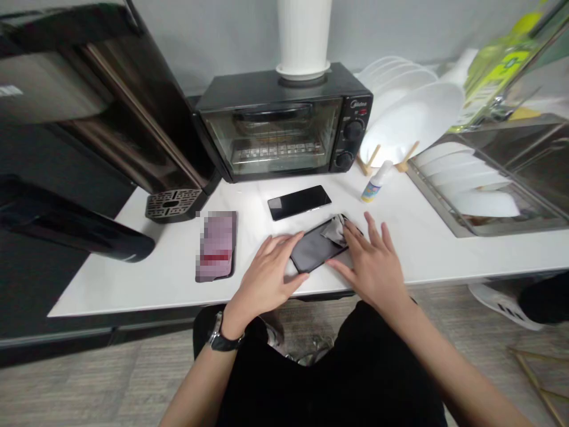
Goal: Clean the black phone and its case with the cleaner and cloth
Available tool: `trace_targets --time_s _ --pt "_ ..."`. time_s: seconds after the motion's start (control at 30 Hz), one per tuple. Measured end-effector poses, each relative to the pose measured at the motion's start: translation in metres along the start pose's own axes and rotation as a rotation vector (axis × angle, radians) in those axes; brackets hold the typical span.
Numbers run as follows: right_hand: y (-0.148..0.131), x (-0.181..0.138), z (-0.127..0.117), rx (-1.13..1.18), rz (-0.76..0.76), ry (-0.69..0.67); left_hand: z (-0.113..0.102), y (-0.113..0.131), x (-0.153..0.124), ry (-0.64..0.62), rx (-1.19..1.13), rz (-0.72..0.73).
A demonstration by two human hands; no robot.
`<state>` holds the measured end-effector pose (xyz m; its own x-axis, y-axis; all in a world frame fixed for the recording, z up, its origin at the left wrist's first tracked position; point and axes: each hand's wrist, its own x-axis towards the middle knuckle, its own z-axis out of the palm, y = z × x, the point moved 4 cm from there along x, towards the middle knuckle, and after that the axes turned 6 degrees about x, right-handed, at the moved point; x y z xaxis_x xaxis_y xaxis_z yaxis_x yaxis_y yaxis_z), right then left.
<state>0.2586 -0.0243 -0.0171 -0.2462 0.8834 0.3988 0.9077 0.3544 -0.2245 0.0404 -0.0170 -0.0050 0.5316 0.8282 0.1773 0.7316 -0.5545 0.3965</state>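
Note:
A dark smartphone (310,251) lies screen up near the counter's front edge. My left hand (265,274) grips its left end, thumb at the near edge and fingers at the far edge. Under the fingertips of my right hand (377,268), a small grey cloth (333,231) is pressed on the phone's right end; the right thumb touches the near edge, while some fingers stick out to the side. Just behind lies a second black smartphone (299,202). Left of my hands is a phone-shaped item (219,244) with a purplish, pixelated face. A small spray bottle (376,182) stands behind my right hand.
A black toaster oven (284,142) with a white pot (304,35) on top stands at the back. White plates (409,118) lean in a rack beside a sink (448,213) holding bowls. On the left are a dark machine (146,107) and a black cylinder (80,225).

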Motion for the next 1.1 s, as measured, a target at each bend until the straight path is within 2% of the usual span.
trace_targets --time_s 0.17,0.23,0.3,0.37,0.43,0.53,0.6,0.67,0.77,0.83,0.9,1.0,1.1 --pt "-0.055 0.008 0.026 0.056 -0.018 -0.026 0.001 -0.003 -0.001 0.022 -0.014 0.005" --pt "-0.074 0.0 0.026 0.115 -0.084 -0.087 0.001 -0.004 -0.001 0.02 -0.015 -0.002" --pt "-0.081 -0.011 0.02 0.168 -0.17 -0.161 0.001 -0.005 -0.002 0.019 -0.023 -0.017" --pt "-0.069 -0.02 0.01 0.178 -0.227 -0.213 0.001 -0.005 -0.002 0.017 -0.037 -0.024" --pt "-0.042 -0.024 -0.001 0.139 -0.237 -0.228 0.0 -0.004 -0.001 0.011 -0.052 -0.015" --pt "0.003 -0.017 -0.012 0.038 -0.164 -0.164 0.0 -0.003 0.0 -0.002 -0.052 -0.011" --pt "0.018 -0.008 -0.011 -0.008 -0.095 -0.1 0.0 -0.003 0.001 -0.007 -0.04 -0.016" --pt "0.009 -0.001 -0.003 -0.007 -0.054 -0.059 0.001 -0.003 0.001 -0.008 -0.03 -0.019" --pt "-0.039 0.0 0.015 0.084 -0.065 -0.045 0.002 -0.003 0.001 -0.002 -0.02 -0.011" --pt "-0.074 -0.005 0.023 0.175 -0.111 -0.083 0.002 -0.003 0.0 0.005 -0.011 -0.01" --pt "-0.091 -0.013 0.022 0.229 -0.151 -0.117 0.002 -0.003 -0.001 0.012 -0.002 -0.02" --pt "-0.078 -0.026 0.007 0.214 -0.189 -0.148 0.002 -0.004 -0.002 0.005 -0.007 -0.035" --pt "-0.034 -0.032 -0.011 0.12 -0.191 -0.158 0.002 -0.003 -0.001 -0.001 -0.024 -0.027"
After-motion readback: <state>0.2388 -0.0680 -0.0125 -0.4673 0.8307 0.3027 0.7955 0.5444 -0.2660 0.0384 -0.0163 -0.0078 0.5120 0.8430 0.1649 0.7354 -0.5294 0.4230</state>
